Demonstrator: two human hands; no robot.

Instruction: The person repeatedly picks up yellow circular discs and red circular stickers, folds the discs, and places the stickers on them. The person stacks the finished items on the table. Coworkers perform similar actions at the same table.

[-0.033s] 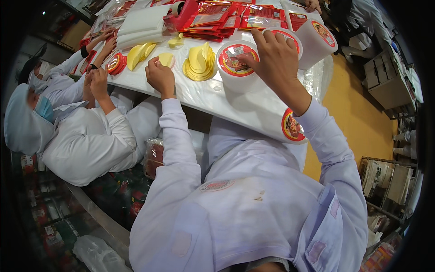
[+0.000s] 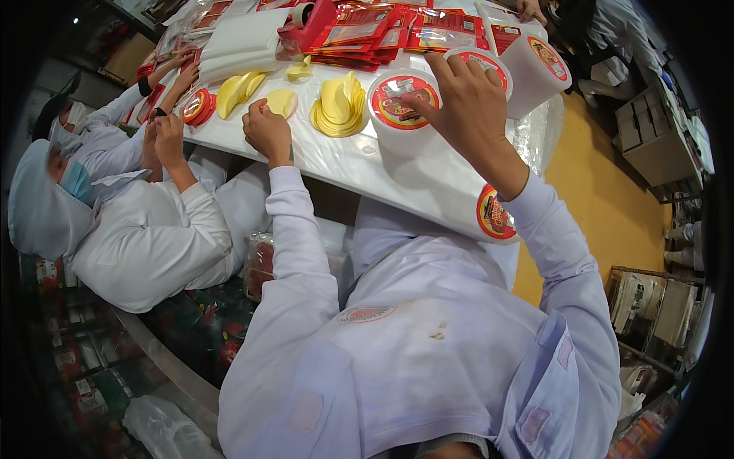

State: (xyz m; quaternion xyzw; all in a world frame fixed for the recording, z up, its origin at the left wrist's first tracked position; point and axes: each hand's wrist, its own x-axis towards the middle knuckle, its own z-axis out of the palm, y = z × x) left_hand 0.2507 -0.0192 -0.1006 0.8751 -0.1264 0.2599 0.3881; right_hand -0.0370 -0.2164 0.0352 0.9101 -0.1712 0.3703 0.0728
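Observation:
My right hand (image 2: 468, 107) hovers over a white tub-like cylinder (image 2: 405, 141), its thumb stretched over the round red and yellow label (image 2: 404, 101) on top. Its fingers are bent and apart from the thumb, holding nothing visible; whether the thumb touches the label, I cannot tell. Beside a pale yellow disc (image 2: 281, 102), my left hand (image 2: 267, 134) is closed with curled fingers, and whatever may be in them is hidden. Between my hands lies a fanned pile of yellow paper discs (image 2: 338, 111). Another labelled cylinder (image 2: 489, 67) stands partly behind my right hand.
More labelled cylinders stand at the table's right (image 2: 539, 73) and lie at its near edge (image 2: 497, 218). Red packages (image 2: 359, 30), white sheets (image 2: 241, 46) and a red tape dispenser (image 2: 310, 30) cover the back. A co-worker (image 2: 145, 237) sits close at left.
My left hand has shifted slightly to the left. The right hand keeps its place over the labelled cylinder, and the whole view has moved very slightly.

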